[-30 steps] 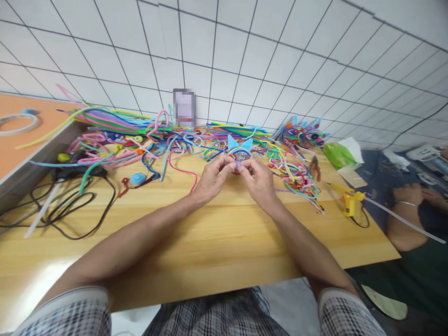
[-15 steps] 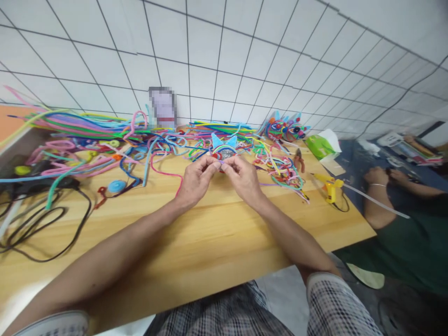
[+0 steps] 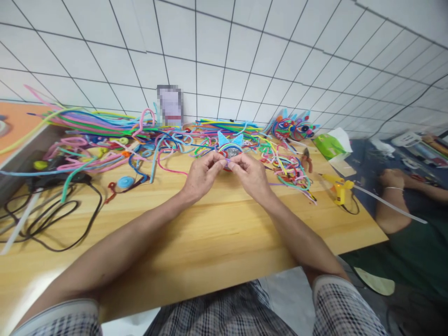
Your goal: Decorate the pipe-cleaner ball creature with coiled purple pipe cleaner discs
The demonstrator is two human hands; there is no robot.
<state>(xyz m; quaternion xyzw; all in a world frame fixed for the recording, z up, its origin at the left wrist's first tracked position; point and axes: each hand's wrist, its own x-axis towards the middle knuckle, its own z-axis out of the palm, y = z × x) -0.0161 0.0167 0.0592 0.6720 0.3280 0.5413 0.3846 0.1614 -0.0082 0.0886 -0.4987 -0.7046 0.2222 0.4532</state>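
Your left hand (image 3: 202, 175) and right hand (image 3: 252, 176) met nearly tip to tip, each closed to a pinch of thumb and finger on a small purple strip (image 3: 227, 161), of which only a little showed between them. Compared with the 2 earlier views, little had changed there: the pinch was the same, and the whole scene had mainly shifted sideways with your head, so the fine work at your fingertips seemed to be at much the same stage. Just beyond your fingers, and partly hidden by them, sat the eared figure (image 3: 233, 152) with its 2 blue ears pointing up; whether the strip touched it, you could not have told from this angle. Farther out, a tangle of fuzzy stems (image 3: 287, 176) lay to the right of your right hand, with the pliers (image 3: 307, 161) near it and the yellow glue gun (image 3: 339, 191) closer to the table's (image 3: 217, 238) right end. To your left lay a light blue disc (image 3: 125, 182) and a looped black cable (image 3: 93, 217). Against the wall at the back right leaned 2 similar figures (image 3: 297, 129), and past the table's right end a co-worker's forearm (image 3: 394, 210) showed.
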